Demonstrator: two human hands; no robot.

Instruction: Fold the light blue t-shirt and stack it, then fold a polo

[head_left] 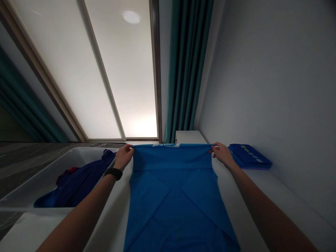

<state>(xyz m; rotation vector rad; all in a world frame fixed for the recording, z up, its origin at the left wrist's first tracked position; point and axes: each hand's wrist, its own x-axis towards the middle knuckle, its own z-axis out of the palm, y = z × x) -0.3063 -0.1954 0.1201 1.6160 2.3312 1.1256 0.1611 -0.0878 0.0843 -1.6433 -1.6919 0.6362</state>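
A blue T-shirt [173, 196] lies stretched over the white table, its sides and sleeves folded inward. Its far edge is raised in a straight line, with part of a white print showing along it. My left hand [124, 156] pinches the far left corner of the shirt; a black band sits on that wrist. At the far right corner, my right hand [220, 152] pinches the cloth between thumb and fingers. The near end of the shirt runs out of view at the bottom.
A white bin [86, 151] with dark blue and red clothes [78, 182] stands at the left. On the right, a stack of folded blue clothes [249, 156] lies by the wall. Behind are a white cabinet [190, 137] and a green curtain [187, 70].
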